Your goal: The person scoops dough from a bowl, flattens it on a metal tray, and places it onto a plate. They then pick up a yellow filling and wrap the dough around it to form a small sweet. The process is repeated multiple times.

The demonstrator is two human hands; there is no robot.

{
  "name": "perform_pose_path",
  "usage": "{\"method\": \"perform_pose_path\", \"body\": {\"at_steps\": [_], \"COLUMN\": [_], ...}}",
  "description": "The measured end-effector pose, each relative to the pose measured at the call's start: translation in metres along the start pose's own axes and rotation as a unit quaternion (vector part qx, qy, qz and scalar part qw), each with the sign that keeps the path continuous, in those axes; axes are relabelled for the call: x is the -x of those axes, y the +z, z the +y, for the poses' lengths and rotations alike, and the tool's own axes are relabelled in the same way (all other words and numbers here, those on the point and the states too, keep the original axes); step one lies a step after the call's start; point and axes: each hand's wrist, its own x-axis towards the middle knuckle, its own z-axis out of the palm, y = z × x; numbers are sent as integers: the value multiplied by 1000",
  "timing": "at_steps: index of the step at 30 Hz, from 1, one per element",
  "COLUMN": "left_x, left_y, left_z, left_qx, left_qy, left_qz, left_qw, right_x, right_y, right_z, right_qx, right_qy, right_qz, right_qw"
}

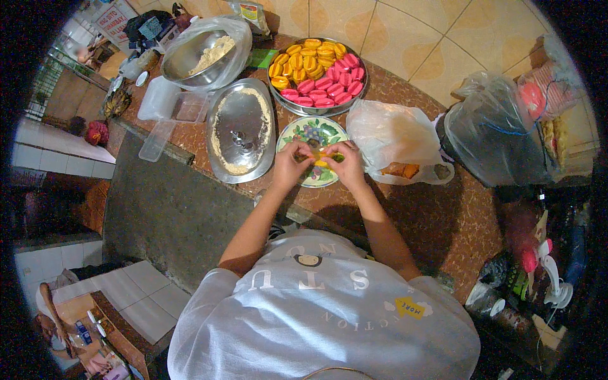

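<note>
Over a round plate [324, 180] with a fruit pattern, my left hand [292, 163] and my right hand [348, 163] meet with their fingertips pinched. Between them is a small yellow-wrapped sweet [321, 160], held from both sides and partly hidden by the fingers. Just beyond the plate stands a round tin [316, 111] filled with several yellow-wrapped sweets [309, 58] and pink-wrapped sweets [326, 85]. To the left of my hands lies an oval metal tray [218, 166] with pale powder around its rim and a small metal tool [240, 138] in the middle.
At the back left, a steel bowl [180, 69] in clear plastic contains crumbly pale powder. A clear plastic container [158, 98] and its lid [156, 140] lie beside the tray. A white plastic bag [392, 139] sits right of the plate, near a large plastic-covered container [500, 126]. Tiled wall [405, 38] runs behind.
</note>
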Motion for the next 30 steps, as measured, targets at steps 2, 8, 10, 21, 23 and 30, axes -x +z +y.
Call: {"method": "perform_pose_path", "body": {"at_steps": [2,8,10,21,23,30], "left_x": [-1,-6,-13,-46,-42,-36], "left_y": [0,0,-4,-6,-5,0], "left_z": [-1,6,-2,-22,-25,-39], "left_qx": [16,159,112,-124,-122,-130], "left_qy": [-5,-45,-31,119,121,122], "left_qz": [-4,-5,-40,-228,-221,-222], "left_qw": [1000,986,992,958,960,959], "right_x": [1,2,2,1,1,1], "right_y": [-1,-1,-1,-1,-3,-4], "right_z": [-1,-3,-5,1,-4,0], "right_qx": [6,15,7,9,9,41], "right_qy": [17,32,33,11,-1,-57], "right_qz": [2,12,15,25,24,18], "right_qw": [1000,999,999,1000,1000,997]}}
